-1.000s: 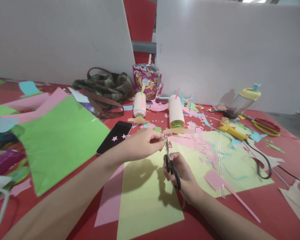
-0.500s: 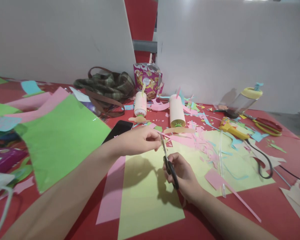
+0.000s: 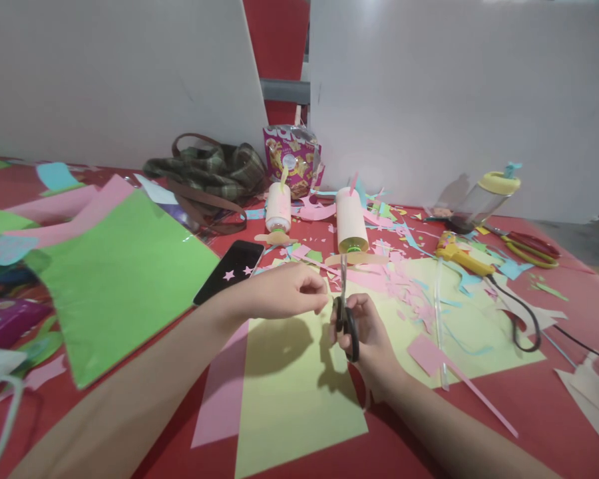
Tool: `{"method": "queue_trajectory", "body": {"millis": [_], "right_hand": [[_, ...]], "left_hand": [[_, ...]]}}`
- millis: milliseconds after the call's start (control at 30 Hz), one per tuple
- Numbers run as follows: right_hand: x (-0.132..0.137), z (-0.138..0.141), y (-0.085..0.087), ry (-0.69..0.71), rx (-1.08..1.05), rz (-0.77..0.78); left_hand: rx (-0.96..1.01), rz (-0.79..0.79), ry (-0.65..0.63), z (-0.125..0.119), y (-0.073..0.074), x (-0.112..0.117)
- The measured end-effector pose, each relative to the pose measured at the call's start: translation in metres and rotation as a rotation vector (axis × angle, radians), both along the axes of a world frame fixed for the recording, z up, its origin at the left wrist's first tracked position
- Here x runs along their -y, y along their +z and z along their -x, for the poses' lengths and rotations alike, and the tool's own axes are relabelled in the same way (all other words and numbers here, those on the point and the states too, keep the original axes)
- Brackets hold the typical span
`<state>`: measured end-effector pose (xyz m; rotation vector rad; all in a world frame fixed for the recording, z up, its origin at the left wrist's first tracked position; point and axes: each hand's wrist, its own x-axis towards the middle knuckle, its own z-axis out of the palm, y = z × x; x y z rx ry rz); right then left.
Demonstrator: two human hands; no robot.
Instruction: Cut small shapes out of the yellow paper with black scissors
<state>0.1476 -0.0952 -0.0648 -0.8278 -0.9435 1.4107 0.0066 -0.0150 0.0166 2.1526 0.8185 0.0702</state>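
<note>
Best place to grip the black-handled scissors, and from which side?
By the black handles, from the near right side. The loops sit toward the wearer, while the metal blades point away, so that approach likely avoids the edges. The right hand holds them there now. I'd keep the left hand clear; its fingertips are close beside the blades.

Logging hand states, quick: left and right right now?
Left hand: curled; can't tell whether it's pinching anything.
Right hand: closed, holding the black-handled scissors.
</note>
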Motion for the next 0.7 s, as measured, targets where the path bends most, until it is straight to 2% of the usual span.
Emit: {"method": "queue_trajectory", "body": {"millis": [133, 267, 533, 700], "right_hand": [[-0.0012, -0.0005, -0.0005, -0.070, -0.014, -0.014], [-0.0017, -0.0002, -0.0020, -0.102, 0.024, -0.031], [-0.0014, 0.0002, 0.0003, -0.042, 0.067, -0.021], [-0.0014, 0.0003, 0.0022, -0.041, 0.096, 0.001]], "left_hand": [[-0.051, 0.047, -0.103, -0.0074, -0.0040, 0.0071], [-0.087, 0.065, -0.147, -0.0104, -0.0066, 0.0113], [-0.128, 0.019, -0.213, -0.0086, -0.0095, 0.0099], [-0.128, -0.001, -0.190, -0.0081, -0.0098, 0.0083]]}}
